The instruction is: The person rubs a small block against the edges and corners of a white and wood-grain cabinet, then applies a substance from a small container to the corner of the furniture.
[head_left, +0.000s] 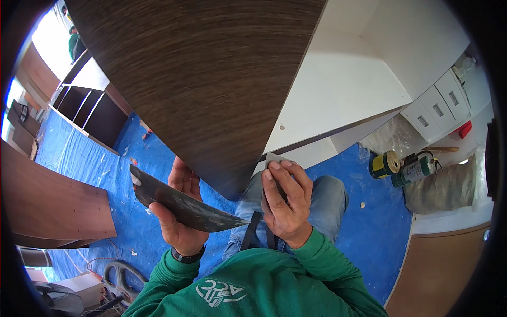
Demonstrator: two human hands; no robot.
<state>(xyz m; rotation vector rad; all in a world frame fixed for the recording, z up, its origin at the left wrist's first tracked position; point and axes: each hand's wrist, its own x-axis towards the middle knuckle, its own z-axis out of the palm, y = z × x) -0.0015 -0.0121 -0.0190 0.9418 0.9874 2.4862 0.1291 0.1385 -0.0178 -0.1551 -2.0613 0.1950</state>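
My left hand (182,232) is closed on a thin, dark, slightly curved plate (185,206), with the thumb on its near side and the fingers behind it. Pale smears mark the plate, and a small white lump sits by its left end. Held between the fingers and thumb of my right hand (288,198) is a small flat grey piece (271,158), mostly covered by the hand. Its upper end lies at the edge of a large dark wood-grain panel (206,79), close to the panel's lower corner. Whether it touches the panel I cannot tell.
A white cabinet (338,90) adjoins the panel at right. Blue sheeting (372,211) covers the floor. White drawers (438,108), a green canister (414,171) and a yellow-black can (384,164) are further right. At left stand a brown curved panel (58,195) and a dark shelf unit (87,108); a person (75,45) is beyond.
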